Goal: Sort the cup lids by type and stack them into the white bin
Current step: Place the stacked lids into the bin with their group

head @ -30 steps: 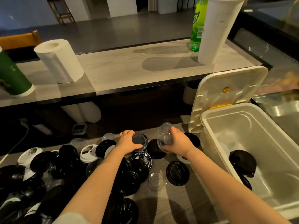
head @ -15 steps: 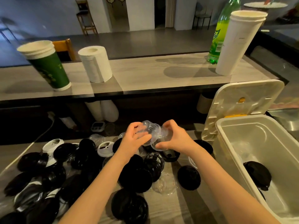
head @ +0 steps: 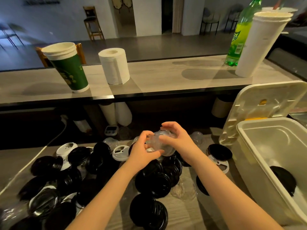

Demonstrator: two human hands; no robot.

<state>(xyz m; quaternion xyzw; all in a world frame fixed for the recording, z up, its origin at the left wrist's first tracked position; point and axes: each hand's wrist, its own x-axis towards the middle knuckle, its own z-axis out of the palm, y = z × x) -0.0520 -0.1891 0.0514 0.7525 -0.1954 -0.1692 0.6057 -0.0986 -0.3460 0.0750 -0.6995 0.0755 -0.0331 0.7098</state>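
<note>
Left hand (head: 141, 151) and right hand (head: 176, 138) are both clamping the clear lids (head: 159, 143), now pressing together two bunches held apart a second ago, above the desk (head: 182, 213). Stack forming; white bin (head: 245, 155) next.

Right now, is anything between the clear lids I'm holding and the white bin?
Nothing visible. The left hand and right hand hold the clear lids above the counter; the bin stands open to the right, its cover propped up behind. Black lids between lie flat, below a lifted path.

Bare left hand (head: 141, 151), right hand (head: 177, 140)
</note>
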